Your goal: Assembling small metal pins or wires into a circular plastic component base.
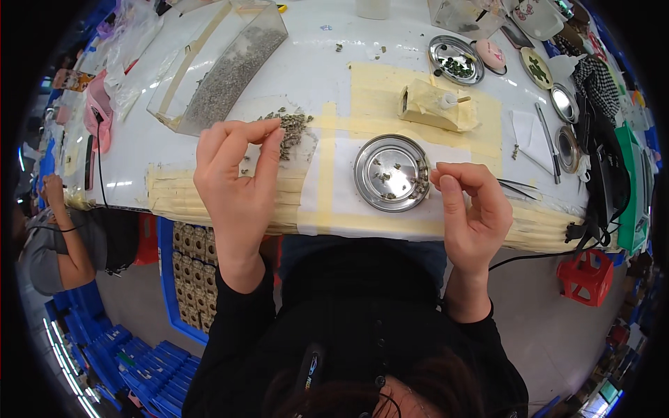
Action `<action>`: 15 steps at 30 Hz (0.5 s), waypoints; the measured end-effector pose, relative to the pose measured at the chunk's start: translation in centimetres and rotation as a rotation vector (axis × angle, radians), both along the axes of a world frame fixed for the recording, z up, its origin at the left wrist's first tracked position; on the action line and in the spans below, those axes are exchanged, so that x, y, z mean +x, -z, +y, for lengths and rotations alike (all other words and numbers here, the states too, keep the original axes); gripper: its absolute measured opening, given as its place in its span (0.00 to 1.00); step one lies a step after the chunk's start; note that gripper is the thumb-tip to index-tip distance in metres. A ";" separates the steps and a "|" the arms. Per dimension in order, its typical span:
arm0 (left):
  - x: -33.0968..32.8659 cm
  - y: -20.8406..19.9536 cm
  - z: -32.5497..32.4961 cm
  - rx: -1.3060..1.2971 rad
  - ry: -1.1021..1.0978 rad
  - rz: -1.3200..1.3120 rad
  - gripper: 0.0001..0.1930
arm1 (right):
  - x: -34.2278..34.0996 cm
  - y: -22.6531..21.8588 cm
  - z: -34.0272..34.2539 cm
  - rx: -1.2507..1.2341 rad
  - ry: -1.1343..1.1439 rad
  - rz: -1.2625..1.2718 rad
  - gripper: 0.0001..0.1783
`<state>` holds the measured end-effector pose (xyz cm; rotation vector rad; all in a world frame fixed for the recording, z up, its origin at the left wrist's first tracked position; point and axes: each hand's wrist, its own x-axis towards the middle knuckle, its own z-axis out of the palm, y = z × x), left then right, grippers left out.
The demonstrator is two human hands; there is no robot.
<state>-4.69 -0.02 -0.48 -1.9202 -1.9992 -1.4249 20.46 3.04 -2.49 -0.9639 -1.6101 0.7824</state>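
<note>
My left hand (pixel 240 171) is closed in a pinch at the edge of a loose pile of small dark metallic parts (pixel 295 131); what lies between thumb and forefinger is too small to make out. To its right stands a round shallow steel dish (pixel 376 198) with several of the same small parts in it, some gathered by its right rim. My right hand (pixel 477 212) pinches thumb and forefinger together just beside that rim, and its fingertips hide whatever is in them. Dark tweezers (pixel 519 188) show just past the right hand, partly hidden by it.
A clear bin (pixel 237 76) full of tiny grey parts lies tilted at the back left. Behind the dish sits a tape-covered block (pixel 435 104). Another steel dish (pixel 456 59) holds dark green pieces. At the right are a pen-like tool (pixel 548 143) and a green tray (pixel 633 188).
</note>
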 end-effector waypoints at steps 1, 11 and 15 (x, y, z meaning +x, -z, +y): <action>-0.6 -0.1 0.1 -0.009 -0.030 0.019 0.06 | 0.0 0.0 0.0 0.000 -0.002 -0.004 0.04; 0.6 0.7 2.9 -0.064 0.050 0.335 0.05 | 0.0 -0.1 -0.1 -0.001 -0.007 -0.011 0.04; 0.8 0.6 2.5 -0.064 0.088 0.295 0.04 | -0.2 -0.1 0.1 0.031 -0.018 -0.011 0.04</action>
